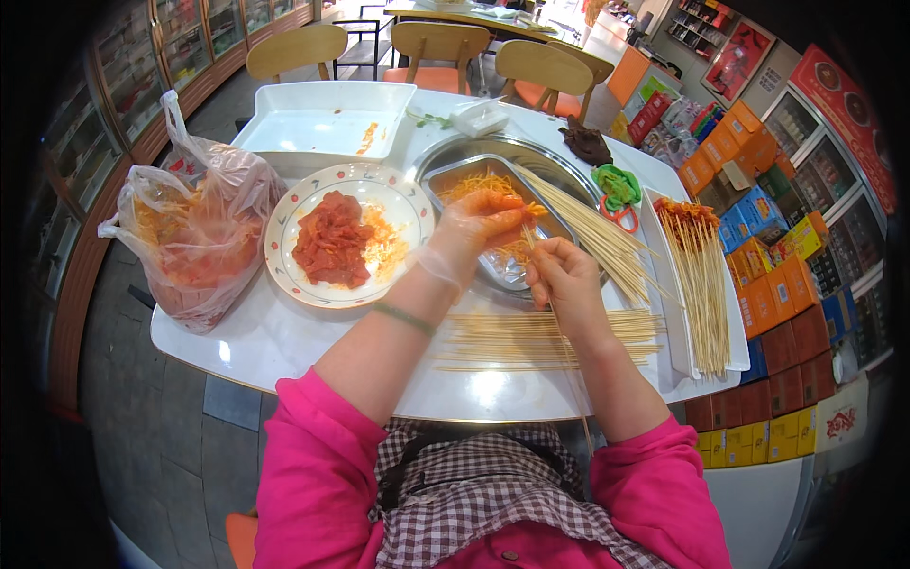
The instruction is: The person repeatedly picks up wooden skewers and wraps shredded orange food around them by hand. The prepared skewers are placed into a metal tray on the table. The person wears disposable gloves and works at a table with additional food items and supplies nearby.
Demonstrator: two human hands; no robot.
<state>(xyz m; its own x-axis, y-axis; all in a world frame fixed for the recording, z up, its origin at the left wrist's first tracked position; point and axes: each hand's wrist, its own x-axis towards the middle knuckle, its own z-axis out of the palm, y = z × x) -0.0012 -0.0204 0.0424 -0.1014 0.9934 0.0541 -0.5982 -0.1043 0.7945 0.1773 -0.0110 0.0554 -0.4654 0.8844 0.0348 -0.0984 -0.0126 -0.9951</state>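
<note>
My left hand (pixel 483 220), in a clear plastic glove, pinches a small bunch of orange-yellow food strands (pixel 534 209) above a rectangular metal tray (pixel 561 226). In that tray lie more seasoned strands (pixel 478 185), partly hidden by the hand. Just to the right, my right hand (pixel 566 279) grips a thin bamboo skewer (pixel 573 370). The skewer's upper end meets the bunch at my left fingertips; its lower end hangs past the table edge. On the left, a white plate (pixel 281 245) bears red marinated meat slices (pixel 333 238) and orange sauce.
Loose bamboo skewers (pixel 547 341) lie below the tray, and others (pixel 590 231) lean on a round metal basin (pixel 519 142). A white tray (pixel 688 341) of loaded skewers is at right, near red-handled scissors (pixel 620 215). Plastic bags (pixel 206 235) and a white tub (pixel 320 128) stand left.
</note>
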